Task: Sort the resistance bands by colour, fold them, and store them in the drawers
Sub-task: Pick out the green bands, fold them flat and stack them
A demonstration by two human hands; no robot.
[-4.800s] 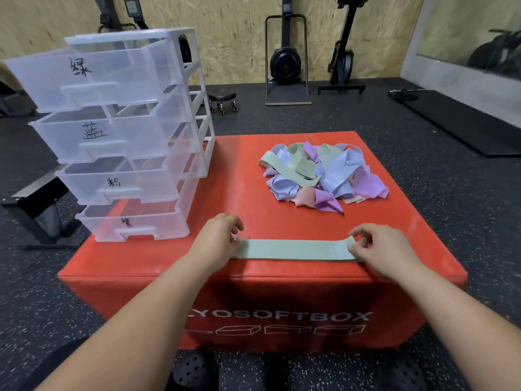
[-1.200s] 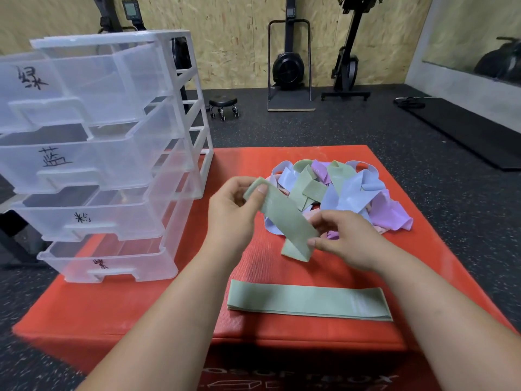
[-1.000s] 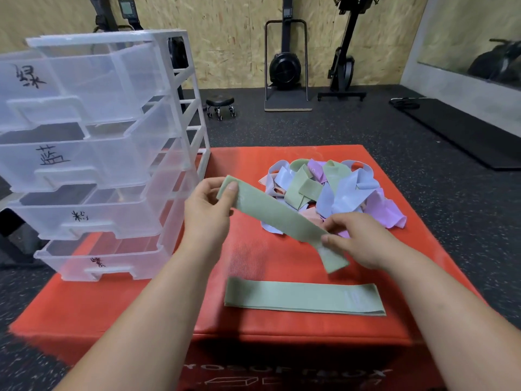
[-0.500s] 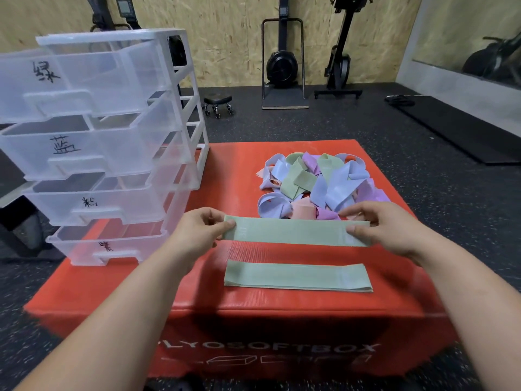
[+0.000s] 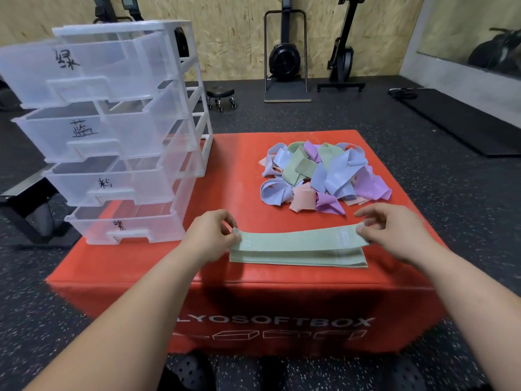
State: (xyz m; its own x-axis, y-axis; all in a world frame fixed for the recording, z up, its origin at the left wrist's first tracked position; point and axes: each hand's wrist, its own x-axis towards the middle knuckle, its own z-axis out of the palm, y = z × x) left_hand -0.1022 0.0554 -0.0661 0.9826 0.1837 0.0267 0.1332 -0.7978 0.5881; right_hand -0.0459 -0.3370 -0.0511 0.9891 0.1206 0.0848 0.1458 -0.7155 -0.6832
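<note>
I hold a flat green resistance band (image 5: 296,240) stretched between both hands, just above another green band (image 5: 298,258) that lies flat near the front of the red soft box (image 5: 242,303). My left hand (image 5: 210,235) pinches its left end, my right hand (image 5: 392,231) pinches its right end. Behind them lies a loose pile of bands (image 5: 324,176) in blue, purple, green and pink. A clear plastic drawer unit (image 5: 112,131) stands at the box's left, its four drawers pulled out and marked with handwritten labels.
The drawer unit takes up the box's left side and overhangs it. Dark rubber floor surrounds the box. Gym machines (image 5: 284,55) stand against the far wooden wall, a small wheeled stool (image 5: 221,95) sits behind the drawers, and a black mat (image 5: 456,119) lies at right.
I picked a second green band from the pile, pulled it flat between both hands and brought it down toward me, right over the first green band.
</note>
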